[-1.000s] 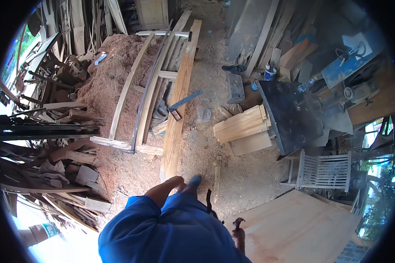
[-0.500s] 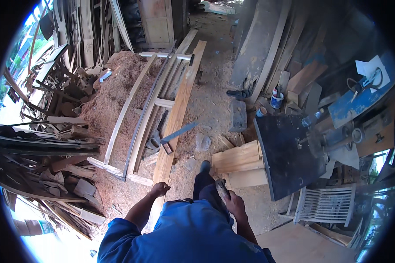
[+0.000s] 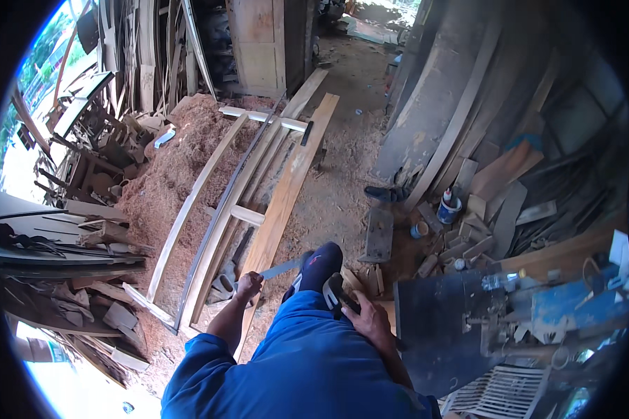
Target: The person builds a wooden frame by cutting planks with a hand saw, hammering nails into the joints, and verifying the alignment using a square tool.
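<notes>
My left hand [image 3: 250,284] is closed in front of me over the long plank [image 3: 300,167], at the near end of a metal square [image 3: 281,267]; whether it grips the square or is just above it, I cannot tell. My right hand [image 3: 370,322] is closed on a dark hammer [image 3: 344,297] beside my thigh. My dark-clad leg [image 3: 320,271] reaches forward under the tool. Left of the plank, curved and straight pale timbers [image 3: 203,181] joined by short crosspieces form a frame lying by a heap of shavings [image 3: 161,188].
Stacked scrap wood [image 3: 98,167] lines the left. Leaning boards [image 3: 454,105] and a white bucket [image 3: 449,213] stand at the right. A black-topped table [image 3: 437,335] is close on my right, a slatted white chair [image 3: 496,391] behind it. A dirt passage [image 3: 346,77] runs ahead past a cabinet [image 3: 255,49].
I have stepped forward. My left hand has risen to the square on the plank, and the hammer in my right hand has swung forward. The table now sits lower in view, nearer me.
</notes>
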The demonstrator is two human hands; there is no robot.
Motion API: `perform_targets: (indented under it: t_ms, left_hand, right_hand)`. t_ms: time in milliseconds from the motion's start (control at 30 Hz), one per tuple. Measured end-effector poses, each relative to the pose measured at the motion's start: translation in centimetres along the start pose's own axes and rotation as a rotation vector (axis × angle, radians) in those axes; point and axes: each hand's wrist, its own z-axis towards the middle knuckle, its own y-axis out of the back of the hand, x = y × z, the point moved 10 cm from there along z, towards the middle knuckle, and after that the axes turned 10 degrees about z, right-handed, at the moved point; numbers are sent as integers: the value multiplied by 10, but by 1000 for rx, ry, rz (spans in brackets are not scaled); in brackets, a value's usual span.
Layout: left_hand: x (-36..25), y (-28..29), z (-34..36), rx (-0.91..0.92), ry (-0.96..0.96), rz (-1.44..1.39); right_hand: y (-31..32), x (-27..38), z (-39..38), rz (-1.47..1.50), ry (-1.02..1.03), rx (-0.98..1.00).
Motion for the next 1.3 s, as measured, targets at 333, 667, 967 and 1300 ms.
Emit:
perform_targets:
  t_ms: [333, 667, 967, 1300]
  left_hand:
    - [-61, -45, 160, -43, 173, -414]
    - [-95, 93, 308, -658, 354, -434]
    - [-112, 196, 380, -550, 549, -76]
    - [-52, 199, 461, -337, 740, 308]
  right_hand:
    - [61, 15, 279, -87, 103, 41]
    - [29, 140, 578, -571, 591, 539]
    - [-53, 271, 818, -698, 846, 600]
    - [-158, 357, 988, -790, 879, 600]
